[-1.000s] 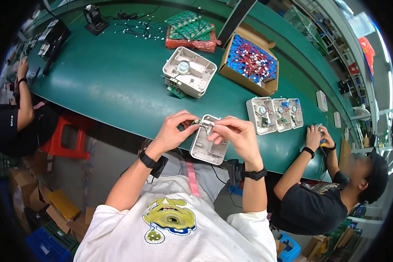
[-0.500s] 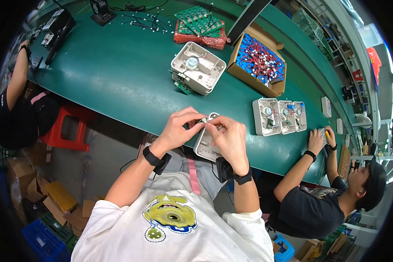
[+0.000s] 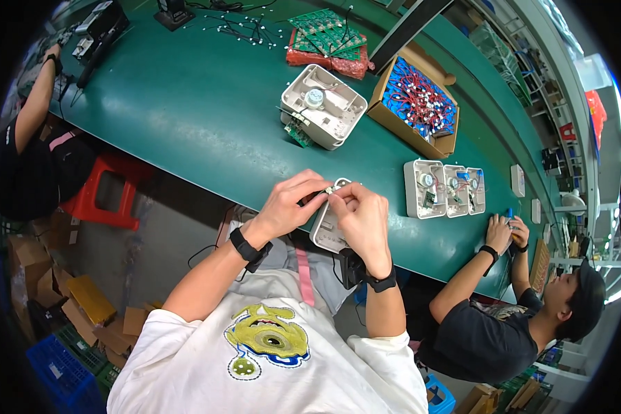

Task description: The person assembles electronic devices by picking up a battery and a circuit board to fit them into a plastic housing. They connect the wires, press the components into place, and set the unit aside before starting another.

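Over the near edge of the green bench, my left hand [image 3: 291,205] and my right hand [image 3: 363,218] meet fingertip to fingertip. Both pinch a small whitish connector [image 3: 330,191], partly hidden by the fingers. Just beneath lies a shallow white plastic housing [image 3: 330,233] with moulded posts inside; my right hand rests against it and covers part of it. Farther off stands a larger open white housing [image 3: 345,114] holding a round speaker [image 3: 314,98], with a small green circuit board [image 3: 299,134] hanging outside its left wall.
A cardboard box [image 3: 378,114] of blue parts with red wires stands far right, beside green circuit boards [image 3: 328,31] on red bubble wrap. Three small open housings [image 3: 424,207] sit in a row at right. Co-workers [image 3: 493,331] occupy both sides. A red stool [image 3: 110,210] stands left.
The bench and its things have shifted slightly to the right in the view. My fingers stay pinched together at the connector. The right-hand co-worker's hands have drawn together around a blue-tipped item.
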Available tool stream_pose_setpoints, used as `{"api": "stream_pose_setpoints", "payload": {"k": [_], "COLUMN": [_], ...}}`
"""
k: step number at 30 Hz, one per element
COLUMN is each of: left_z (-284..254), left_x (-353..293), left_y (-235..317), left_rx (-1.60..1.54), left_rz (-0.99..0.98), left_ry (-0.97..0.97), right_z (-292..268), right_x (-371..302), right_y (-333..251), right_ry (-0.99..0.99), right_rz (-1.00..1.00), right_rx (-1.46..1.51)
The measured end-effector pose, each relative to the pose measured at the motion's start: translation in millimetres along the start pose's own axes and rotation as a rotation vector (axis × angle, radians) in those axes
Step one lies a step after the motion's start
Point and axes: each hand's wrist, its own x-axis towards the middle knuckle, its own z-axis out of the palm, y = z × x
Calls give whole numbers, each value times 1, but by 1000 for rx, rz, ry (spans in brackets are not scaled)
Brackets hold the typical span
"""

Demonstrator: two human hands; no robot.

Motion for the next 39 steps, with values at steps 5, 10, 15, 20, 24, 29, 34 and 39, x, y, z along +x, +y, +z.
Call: {"api": "stream_pose_setpoints", "payload": {"k": [5,10,15,20,24,29,34,39], "left_z": [2,-1,0,-1,-5,2,4,22], "left_x": [-5,0,5,5,8,18,32,16], "left_y": [-3,-8,0,6,1,15,63,84], "left_rx": [22,58,-25,-151,-196,-297,-126,142], "left_rz": [42,75,0,-255,-230,-384,-628,-491], "left_ry": [9,2,8,-12,-103,-167,-207,-100], "right_z": [7,17,6,-26,-33,-9,-9,-15], "right_x": [-3,3,1,-26,-83,-114,-103,-107], "right_y": [1,1,-8,-16,4,25,34,38], "right_ry": [49,102,90,296,285,323,421,439], "right_rz": [-34,-20,-85,-262,-248,-259,-257,-248], "right_rx": [-42,5,-92,-122,-261,-349,-203,-183]}}
